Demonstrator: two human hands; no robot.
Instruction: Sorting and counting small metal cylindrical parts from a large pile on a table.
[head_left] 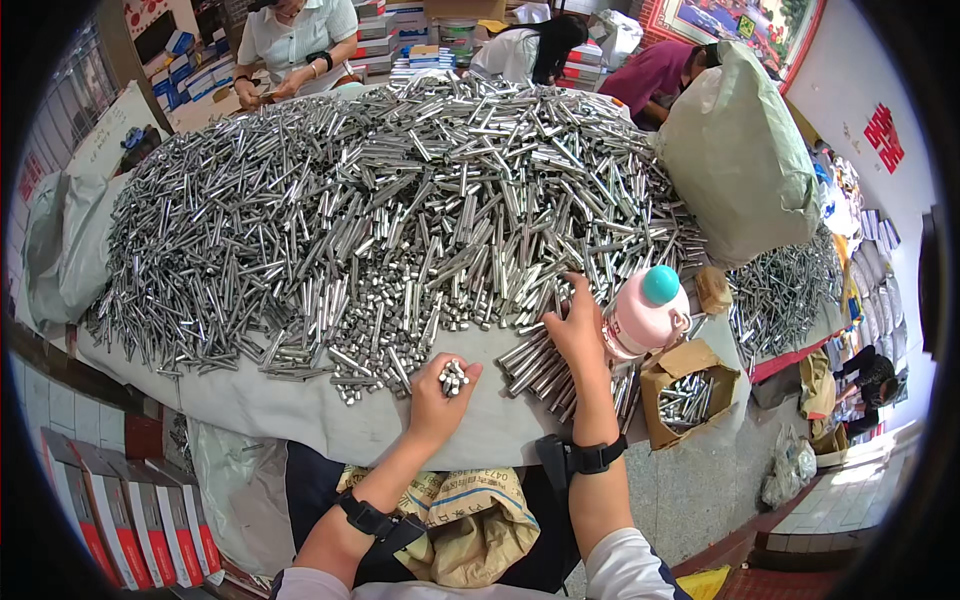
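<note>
My left hand [438, 395] is closed around a small bundle of short silvery metal rods [453, 379], whose ends point up. It rests over the cloth-covered front edge of the table [300, 410]. A large heap of loose metal rods [430, 190] spreads across the table beyond it. At the heap's near right side is my right hand [577, 325], thumb and forefinger apart, with nothing visible between them. Next to that hand, longer rods [535, 365] lie side by side in a layer on the cloth. The right hand's other fingers are partly hidden.
A pink bottle [640, 315] with a teal cap stands right of my right hand, near an open cardboard box [690, 395] of rods. A bulging pale sack [740, 150] leans at the back right. Three people sit along the far side. A woven sack [470, 530] lies on my lap.
</note>
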